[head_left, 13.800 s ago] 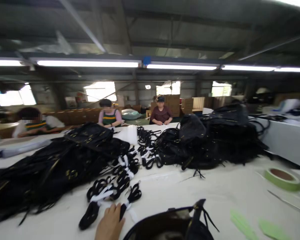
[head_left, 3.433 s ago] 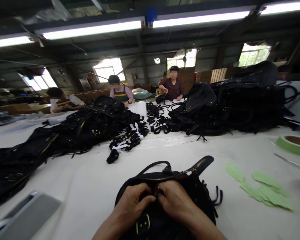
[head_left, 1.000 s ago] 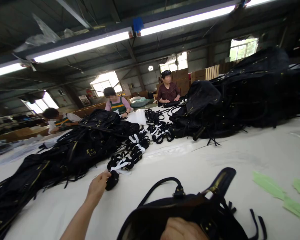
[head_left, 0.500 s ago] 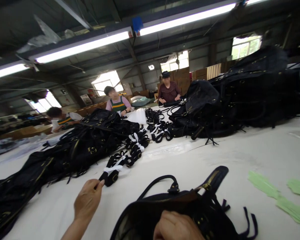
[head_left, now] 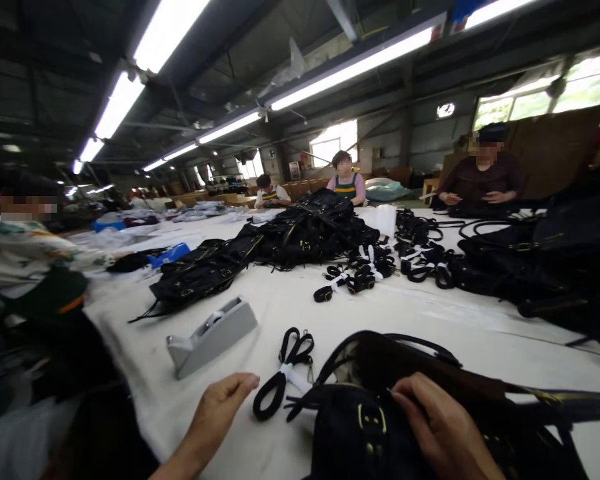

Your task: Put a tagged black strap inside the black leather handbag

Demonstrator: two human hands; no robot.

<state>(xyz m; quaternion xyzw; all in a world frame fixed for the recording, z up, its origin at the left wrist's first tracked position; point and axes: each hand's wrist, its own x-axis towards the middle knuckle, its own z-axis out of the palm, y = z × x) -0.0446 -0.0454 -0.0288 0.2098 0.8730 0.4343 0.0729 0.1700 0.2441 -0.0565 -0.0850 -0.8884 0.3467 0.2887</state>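
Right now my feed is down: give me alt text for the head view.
The right hand rests on an open black handbag on a white table. The left hand lies open beside a bundled black strap. A grey tape dispenser sits left; more bags are piled beyond.

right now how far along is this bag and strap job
Looks done: one bundled strap lies alone beside the black bag. In hand: the right hand grips the bag's top edge; the left hand rests open beside the strap, not holding it. Left: the strap isn't on the bag, and more strap bundles and piled bags wait on the table.
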